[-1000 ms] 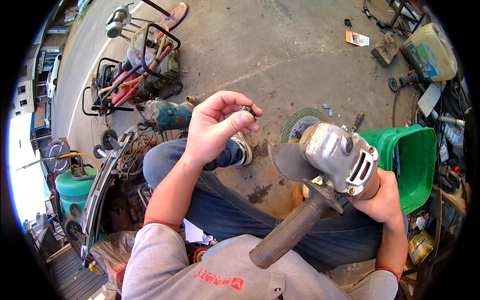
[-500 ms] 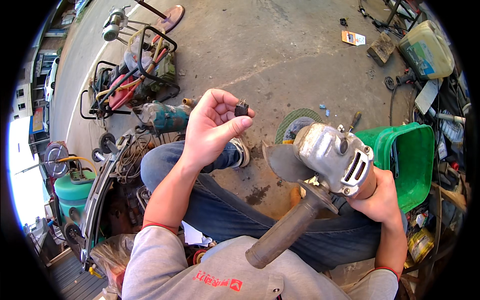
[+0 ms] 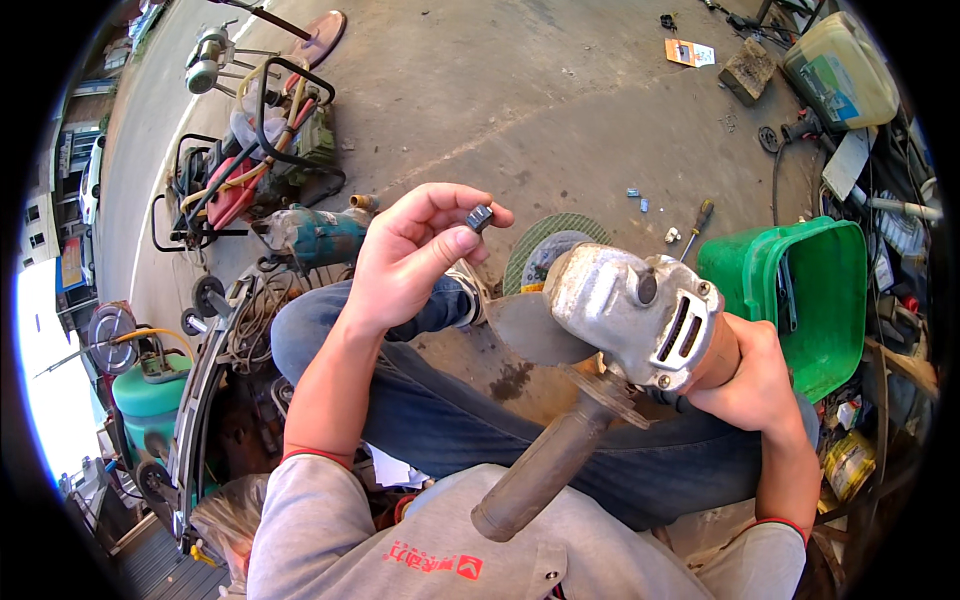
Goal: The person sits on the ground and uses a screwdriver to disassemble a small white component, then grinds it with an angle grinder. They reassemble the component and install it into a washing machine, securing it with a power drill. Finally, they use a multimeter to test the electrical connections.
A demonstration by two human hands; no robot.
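Observation:
My left hand [image 3: 420, 260] pinches a small black part [image 3: 479, 217], perhaps a switch, between thumb and fingers, just above and left of the grinder. My right hand [image 3: 750, 375] grips an angle grinder by its body behind the silver, worn gear head [image 3: 625, 315]. The grinder's dark guard [image 3: 535, 335] faces forward-left, and its long side handle [image 3: 535, 465] points down toward my torso. The grinder is over my jeans-clad legs [image 3: 455, 425]. Beyond the guard, green and grey discs [image 3: 530, 241] lie on the concrete.
A green bucket [image 3: 830, 360] stands at right beside a screwdriver [image 3: 698, 228], with a jerrycan [image 3: 840, 75] and block [image 3: 745, 75] farther back. At left are a teal tool [image 3: 312, 235], a metal-framed machine [image 3: 235, 185], cables and a green tank [image 3: 145, 405].
My right hand and the grinder have moved left and slightly forward. The small part in my left hand has turned between my fingers and shifted a little left.

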